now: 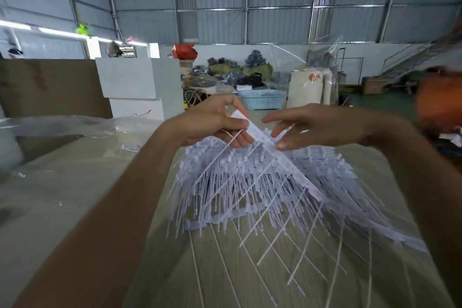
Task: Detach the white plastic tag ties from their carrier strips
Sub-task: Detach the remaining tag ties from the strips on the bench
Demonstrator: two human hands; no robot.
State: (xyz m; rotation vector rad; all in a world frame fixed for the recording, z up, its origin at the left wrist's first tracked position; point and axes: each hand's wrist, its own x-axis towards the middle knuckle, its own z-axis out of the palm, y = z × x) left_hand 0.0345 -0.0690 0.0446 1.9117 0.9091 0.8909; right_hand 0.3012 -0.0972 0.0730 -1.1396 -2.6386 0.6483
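Two hands are working together above a big heap of white tag ties (250, 182) that is lying on the pale surface (75, 195) near the person. The left hand (215, 122) is pinching the far end of a long carrier strip (280, 157), thumb on top and fingers curled beneath, with a loose tie or two crossing its fingers. The right hand (312, 127) is meeting the same strip a little nearer, thumb pressing at its edge while the other fingers are reaching out fairly straight; whether they are actually closing on a tie is hard to tell through the blur. The strip is running from the hands down and to the right, over the heap, with thin ties fanning off both of its sides.

These ties are looking very light, thin and springy, so they are likely bending rather than breaking if pulled far from the strip. The strip itself seems the stiffer part. A good hold is probably close to where each tie joins the strip, with the other hand bracing the strip right beside that joint. Tangling in the heap is the likely nuisance.
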